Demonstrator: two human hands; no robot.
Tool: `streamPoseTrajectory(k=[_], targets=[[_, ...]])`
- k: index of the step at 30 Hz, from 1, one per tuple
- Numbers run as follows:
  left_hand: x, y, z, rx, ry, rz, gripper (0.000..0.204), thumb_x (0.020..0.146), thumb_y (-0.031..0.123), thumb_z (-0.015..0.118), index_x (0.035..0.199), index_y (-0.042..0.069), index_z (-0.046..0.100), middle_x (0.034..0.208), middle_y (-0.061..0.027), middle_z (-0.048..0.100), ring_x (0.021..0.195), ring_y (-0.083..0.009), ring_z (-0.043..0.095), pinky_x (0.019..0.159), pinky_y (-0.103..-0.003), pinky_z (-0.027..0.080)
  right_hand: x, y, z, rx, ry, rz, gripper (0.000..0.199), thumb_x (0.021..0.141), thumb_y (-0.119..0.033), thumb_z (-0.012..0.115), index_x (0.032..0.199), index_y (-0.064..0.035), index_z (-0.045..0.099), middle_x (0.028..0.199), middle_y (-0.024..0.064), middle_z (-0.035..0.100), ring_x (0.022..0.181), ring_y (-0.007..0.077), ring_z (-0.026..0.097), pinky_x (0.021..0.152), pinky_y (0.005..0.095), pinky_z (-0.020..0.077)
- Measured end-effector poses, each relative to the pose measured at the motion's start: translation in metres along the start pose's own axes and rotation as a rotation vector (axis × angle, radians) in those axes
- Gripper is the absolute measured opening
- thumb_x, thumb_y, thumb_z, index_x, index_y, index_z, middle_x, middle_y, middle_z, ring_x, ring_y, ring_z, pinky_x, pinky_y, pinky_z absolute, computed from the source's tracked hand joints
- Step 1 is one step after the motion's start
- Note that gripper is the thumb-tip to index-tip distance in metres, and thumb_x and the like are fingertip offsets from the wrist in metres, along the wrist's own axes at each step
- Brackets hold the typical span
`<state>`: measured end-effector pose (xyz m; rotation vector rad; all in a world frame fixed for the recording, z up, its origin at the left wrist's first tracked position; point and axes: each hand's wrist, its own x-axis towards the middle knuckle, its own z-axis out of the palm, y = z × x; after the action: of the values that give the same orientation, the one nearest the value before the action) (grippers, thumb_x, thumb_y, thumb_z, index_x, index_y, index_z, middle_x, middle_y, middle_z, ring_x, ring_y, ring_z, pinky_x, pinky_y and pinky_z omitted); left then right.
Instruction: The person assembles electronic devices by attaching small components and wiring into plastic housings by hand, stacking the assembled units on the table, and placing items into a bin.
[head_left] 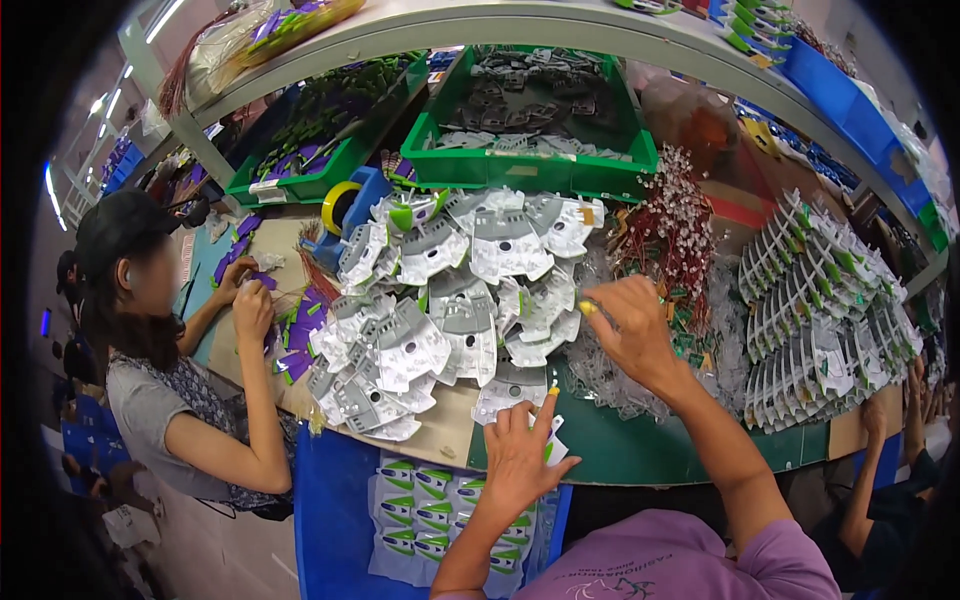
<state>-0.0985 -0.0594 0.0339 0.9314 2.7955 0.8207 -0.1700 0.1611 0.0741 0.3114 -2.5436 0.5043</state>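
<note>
My left hand (522,455) is low over the table's front edge, fingers bent over a white-and-green plastic part (555,438) it mostly covers. A yellow cover sits on one fingertip, with a tiny white piece beside it. Just beyond lies a grey-and-white curved plastic part (512,388). My right hand (638,328) is raised to the right of the stack of grey-and-white curved parts (470,320). Its fingers are curled together, with a yellow cover at one tip; whatever they may pinch is too small to make out.
Red wires with small white ends (668,225) lie over clear plastic pieces at right. Further right are rows of stacked curved parts (820,320). Green bins (530,172) stand behind, under a shelf. A blue bin (335,520) holds packed parts below. A co-worker (200,400) works at left.
</note>
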Motion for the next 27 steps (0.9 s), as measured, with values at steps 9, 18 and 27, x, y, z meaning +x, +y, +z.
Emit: streamPoseTrajectory(k=[9, 18, 27], targets=[[-0.007, 0.008, -0.012, -0.139, 0.23, 0.122, 0.088, 0.063, 0.03, 0.083, 0.136, 0.006, 0.041, 0.118, -0.0193, 0.047, 0.102, -0.0337, 0.047, 0.083, -0.043, 0.037, 0.254, 0.119, 0.032, -0.308, -0.28, 0.351, 0.028, 0.079, -0.023, 0.067, 0.099, -0.0027, 0.067, 0.107, 0.019, 0.066, 0.099, 0.0361, 0.064, 0.082, 0.0465, 0.0517], [-0.024, -0.011, -0.021, -2.315, -0.074, -0.337, 0.084, 0.08, 0.031, 0.059, 0.147, 0.002, 0.017, 0.143, -0.0237, 0.036, 0.126, -0.0417, 0.044, 0.105, -0.051, 0.036, 0.254, 0.114, 0.047, -0.349, -0.266, 0.297, 0.024, 0.082, -0.017, 0.055, 0.095, 0.0003, 0.067, 0.101, 0.0265, 0.065, 0.096, 0.0424, 0.064, 0.082, 0.0491, 0.0517], [-0.022, -0.018, -0.023, -1.821, 0.093, -0.376, 0.061, 0.086, 0.003, 0.059, 0.14, 0.0, 0.03, 0.117, -0.0086, 0.057, 0.106, -0.0159, 0.058, 0.092, -0.031, 0.045, 0.139, -0.004, -0.023, 1.038, 0.145, 0.313, 0.027, 0.085, -0.011, 0.065, 0.109, 0.002, 0.065, 0.098, 0.0015, 0.066, 0.08, 0.0066, 0.06, 0.074, 0.0204, 0.0461]])
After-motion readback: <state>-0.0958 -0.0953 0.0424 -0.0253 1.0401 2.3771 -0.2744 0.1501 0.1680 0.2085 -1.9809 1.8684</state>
